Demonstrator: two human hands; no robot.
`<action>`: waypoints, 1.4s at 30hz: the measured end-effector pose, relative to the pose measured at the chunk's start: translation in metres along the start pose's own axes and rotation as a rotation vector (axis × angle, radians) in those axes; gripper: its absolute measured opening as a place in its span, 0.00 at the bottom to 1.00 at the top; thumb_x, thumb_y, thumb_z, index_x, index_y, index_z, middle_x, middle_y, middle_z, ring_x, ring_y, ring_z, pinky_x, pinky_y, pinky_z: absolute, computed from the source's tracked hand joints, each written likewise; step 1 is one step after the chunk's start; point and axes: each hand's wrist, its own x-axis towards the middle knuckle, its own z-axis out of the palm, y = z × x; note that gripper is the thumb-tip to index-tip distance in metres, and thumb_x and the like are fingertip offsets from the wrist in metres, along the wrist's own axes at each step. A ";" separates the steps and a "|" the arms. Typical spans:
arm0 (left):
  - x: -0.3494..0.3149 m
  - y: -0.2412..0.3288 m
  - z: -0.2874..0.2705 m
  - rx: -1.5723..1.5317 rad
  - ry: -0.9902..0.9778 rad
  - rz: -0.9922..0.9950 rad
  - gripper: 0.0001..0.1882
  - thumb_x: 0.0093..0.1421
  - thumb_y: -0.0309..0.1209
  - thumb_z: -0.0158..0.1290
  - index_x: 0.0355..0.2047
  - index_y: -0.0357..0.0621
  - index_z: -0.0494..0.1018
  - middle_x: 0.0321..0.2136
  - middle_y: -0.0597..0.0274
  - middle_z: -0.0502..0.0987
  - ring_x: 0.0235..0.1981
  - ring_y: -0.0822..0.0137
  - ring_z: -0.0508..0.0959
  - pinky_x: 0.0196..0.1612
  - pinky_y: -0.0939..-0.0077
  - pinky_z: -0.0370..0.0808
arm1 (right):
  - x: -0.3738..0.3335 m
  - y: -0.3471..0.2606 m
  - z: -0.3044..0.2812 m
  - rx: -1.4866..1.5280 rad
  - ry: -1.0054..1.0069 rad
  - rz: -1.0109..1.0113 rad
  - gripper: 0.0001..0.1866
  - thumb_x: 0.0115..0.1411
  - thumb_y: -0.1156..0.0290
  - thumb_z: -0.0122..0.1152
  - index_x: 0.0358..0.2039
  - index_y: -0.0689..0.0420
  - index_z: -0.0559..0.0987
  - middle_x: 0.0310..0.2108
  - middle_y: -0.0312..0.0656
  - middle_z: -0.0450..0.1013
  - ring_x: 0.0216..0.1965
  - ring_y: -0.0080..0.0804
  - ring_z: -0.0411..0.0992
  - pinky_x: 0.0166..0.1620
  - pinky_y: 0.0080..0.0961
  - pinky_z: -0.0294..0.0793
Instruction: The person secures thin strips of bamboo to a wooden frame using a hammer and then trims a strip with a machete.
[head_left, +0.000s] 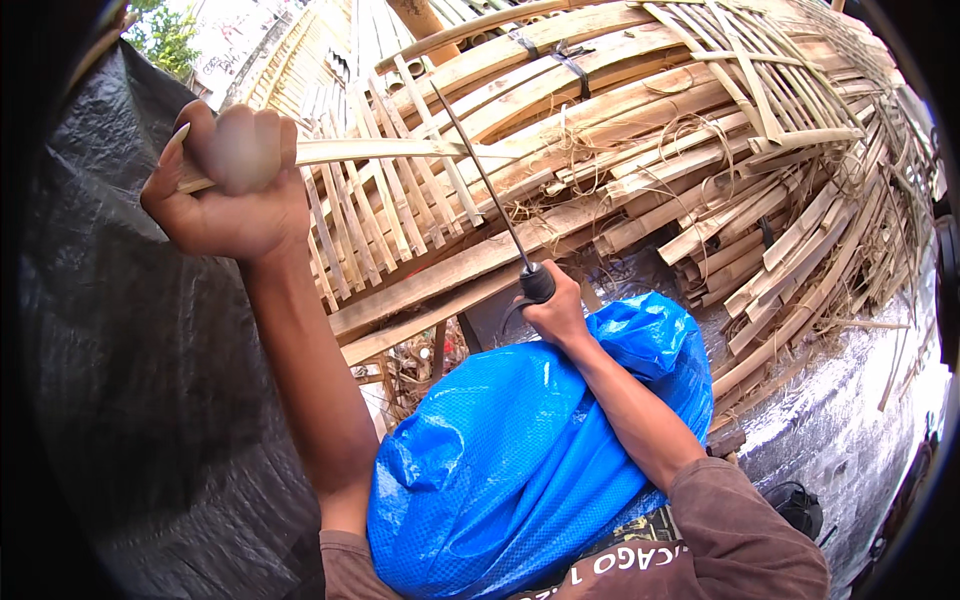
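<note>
Raised at the upper left, my left hand [232, 195] is closed round a pale bamboo strip [370, 150], which sticks out to the right. My right hand [560, 310], lower and near the middle, grips the dark handle of a long knife [492, 190]. Its narrow blade points up and slightly left, and crosses the strip near the strip's right end. Whether the edge has entered the bamboo I cannot tell. A blue woven plastic sheet [500, 440] covers my lap, and my right forearm passes over it.
A stack of split bamboo [640, 110] fills the far side, with loose strips [800, 250] hanging at right. Slatted bamboo panels [370, 190] lean at far left. A black tarp [130, 350] hangs at left. Silvery sheeting [840, 430] lies on the right.
</note>
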 end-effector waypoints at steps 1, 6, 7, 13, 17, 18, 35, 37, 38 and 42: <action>0.000 0.000 -0.002 -0.013 -0.021 0.004 0.18 0.54 0.45 0.43 0.17 0.52 0.50 0.12 0.70 0.44 0.14 0.73 0.44 0.19 0.73 0.45 | 0.002 0.007 0.000 -0.015 0.015 0.026 0.16 0.42 0.70 0.70 0.31 0.60 0.74 0.23 0.45 0.76 0.27 0.31 0.77 0.34 0.31 0.75; 0.002 -0.003 0.015 0.009 0.004 -0.013 0.17 0.54 0.44 0.42 0.18 0.51 0.51 0.12 0.70 0.45 0.14 0.72 0.44 0.20 0.73 0.44 | 0.011 0.026 -0.001 0.023 0.095 0.222 0.16 0.41 0.69 0.66 0.32 0.61 0.75 0.24 0.43 0.76 0.28 0.30 0.74 0.36 0.30 0.74; 0.003 -0.003 0.017 0.016 -0.027 -0.025 0.17 0.55 0.43 0.42 0.18 0.51 0.51 0.12 0.70 0.45 0.14 0.72 0.44 0.20 0.73 0.44 | 0.010 0.021 -0.002 0.034 0.115 0.214 0.16 0.41 0.68 0.65 0.32 0.60 0.75 0.23 0.42 0.75 0.28 0.30 0.74 0.36 0.30 0.74; 0.002 -0.002 0.018 0.045 -0.003 -0.018 0.16 0.54 0.43 0.42 0.18 0.51 0.51 0.13 0.70 0.44 0.14 0.73 0.44 0.20 0.73 0.43 | 0.001 -0.002 -0.007 0.021 -0.083 -0.035 0.17 0.40 0.70 0.66 0.33 0.60 0.75 0.24 0.43 0.75 0.27 0.29 0.74 0.35 0.30 0.74; 0.001 -0.003 0.006 -0.015 0.000 -0.010 0.17 0.54 0.44 0.42 0.18 0.51 0.50 0.13 0.70 0.44 0.15 0.73 0.43 0.20 0.73 0.44 | 0.002 0.020 0.002 0.005 0.042 0.058 0.16 0.41 0.71 0.66 0.32 0.60 0.75 0.23 0.41 0.74 0.24 0.29 0.72 0.32 0.28 0.73; 0.002 -0.002 0.004 -0.011 0.013 -0.004 0.17 0.54 0.44 0.42 0.18 0.51 0.50 0.13 0.70 0.44 0.15 0.73 0.43 0.20 0.73 0.44 | 0.008 0.022 0.000 0.045 0.067 0.188 0.15 0.41 0.70 0.66 0.31 0.60 0.76 0.23 0.40 0.75 0.25 0.29 0.71 0.33 0.28 0.73; 0.003 0.001 -0.009 0.030 -0.023 0.059 0.17 0.54 0.40 0.42 0.14 0.54 0.49 0.12 0.70 0.50 0.15 0.75 0.49 0.21 0.75 0.48 | 0.007 0.020 0.007 -0.047 0.085 0.055 0.18 0.39 0.70 0.66 0.33 0.60 0.75 0.22 0.45 0.75 0.24 0.34 0.74 0.32 0.31 0.74; 0.002 0.000 -0.011 0.058 0.012 0.096 0.18 0.54 0.40 0.41 0.14 0.54 0.48 0.12 0.70 0.49 0.15 0.75 0.48 0.21 0.75 0.47 | 0.008 0.020 0.006 -0.070 0.090 0.047 0.19 0.39 0.69 0.67 0.34 0.60 0.75 0.23 0.45 0.76 0.25 0.34 0.76 0.32 0.32 0.75; 0.002 -0.001 -0.011 0.056 0.012 0.093 0.18 0.54 0.40 0.41 0.14 0.54 0.48 0.12 0.70 0.49 0.15 0.75 0.48 0.21 0.75 0.47 | 0.007 0.020 0.005 -0.050 0.090 0.026 0.19 0.39 0.69 0.67 0.34 0.60 0.75 0.23 0.45 0.76 0.25 0.35 0.76 0.32 0.32 0.75; -0.003 -0.002 -0.003 0.092 0.067 0.087 0.18 0.53 0.44 0.41 0.14 0.54 0.47 0.12 0.70 0.46 0.16 0.75 0.45 0.22 0.73 0.42 | 0.002 0.002 0.002 -0.015 0.015 -0.053 0.19 0.41 0.69 0.68 0.34 0.59 0.74 0.23 0.47 0.76 0.26 0.39 0.78 0.32 0.33 0.75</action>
